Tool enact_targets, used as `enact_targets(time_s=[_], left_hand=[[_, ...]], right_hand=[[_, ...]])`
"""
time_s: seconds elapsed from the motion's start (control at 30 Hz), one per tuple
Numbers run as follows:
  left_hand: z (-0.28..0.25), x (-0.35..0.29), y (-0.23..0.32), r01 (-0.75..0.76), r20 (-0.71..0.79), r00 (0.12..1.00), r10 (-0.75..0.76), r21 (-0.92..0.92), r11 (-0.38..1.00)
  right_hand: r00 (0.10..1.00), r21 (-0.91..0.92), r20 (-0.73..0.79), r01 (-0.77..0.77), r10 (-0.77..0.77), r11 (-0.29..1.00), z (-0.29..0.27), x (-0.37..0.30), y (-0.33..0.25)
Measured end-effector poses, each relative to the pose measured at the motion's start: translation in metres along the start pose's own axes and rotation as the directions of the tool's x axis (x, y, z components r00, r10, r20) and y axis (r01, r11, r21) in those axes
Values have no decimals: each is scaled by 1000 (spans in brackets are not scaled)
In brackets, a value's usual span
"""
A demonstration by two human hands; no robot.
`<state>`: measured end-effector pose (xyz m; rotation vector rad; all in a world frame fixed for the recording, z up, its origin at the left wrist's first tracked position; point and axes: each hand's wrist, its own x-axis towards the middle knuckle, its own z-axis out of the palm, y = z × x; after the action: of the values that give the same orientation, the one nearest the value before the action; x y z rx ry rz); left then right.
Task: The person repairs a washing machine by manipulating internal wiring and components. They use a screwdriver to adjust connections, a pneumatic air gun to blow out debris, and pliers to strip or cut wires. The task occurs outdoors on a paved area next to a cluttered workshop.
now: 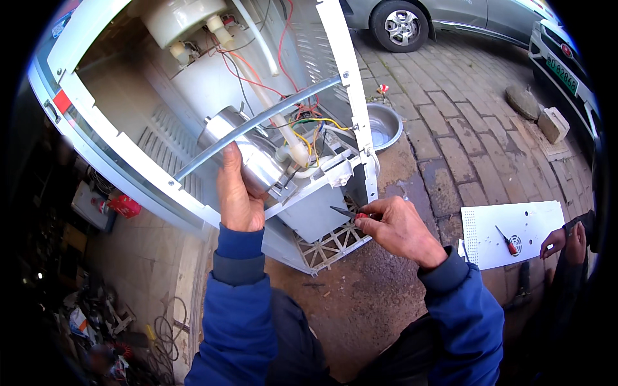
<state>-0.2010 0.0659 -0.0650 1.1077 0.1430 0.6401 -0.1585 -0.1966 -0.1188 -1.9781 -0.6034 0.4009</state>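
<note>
My left hand [241, 196] is wrapped round the lower side of a shiny metal cylinder [256, 157], a small tank inside an opened white appliance cabinet [353, 83]. The tank lies tilted behind a metal crossbar [283, 108]. My right hand [400, 228] grips a tool with dark pointed jaws and a red handle, seemingly needle-nose pliers [341, 210]. Their tip points left, toward the cabinet's lower front edge, below the tank. A pale plastic pipe [297, 151] meets the tank's right end, among yellow, green and red wires [322, 120].
A white tank [180, 16] sits high in the cabinet. Behind its right post stands a metal bowl [385, 125]. On the paving at right lie a white panel [479, 244] and a red-handled screwdriver [512, 247], beside another person's hands [553, 244]. Cars [444, 13] are parked beyond.
</note>
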Motion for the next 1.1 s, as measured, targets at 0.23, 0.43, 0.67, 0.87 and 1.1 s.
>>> enact_targets(time_s=[0.23, 0.43, 0.67, 0.87, 1.1], left_hand=[[-6, -33, 12, 124, 84, 987, -135, 121, 985], [-7, -59, 10, 271, -2, 962, -272, 95, 958], [-9, -99, -13, 156, -22, 987, -157, -38, 987], [-9, -121, -40, 212, -91, 964, -249, -300, 930], [-1, -125, -67, 141, -76, 979, -190, -427, 893]], right_hand=[[1000, -11, -1, 16, -16, 1000, 5, 7, 6], [999, -91, 26, 42, -40, 995, 2, 6, 5], [993, -169, 115, 15, 5, 986, -9, -5, 15], [988, -200, 139, -40, 69, 979, -22, -8, 31], [956, -270, 285, 7, 73, 963, -19, -13, 57]])
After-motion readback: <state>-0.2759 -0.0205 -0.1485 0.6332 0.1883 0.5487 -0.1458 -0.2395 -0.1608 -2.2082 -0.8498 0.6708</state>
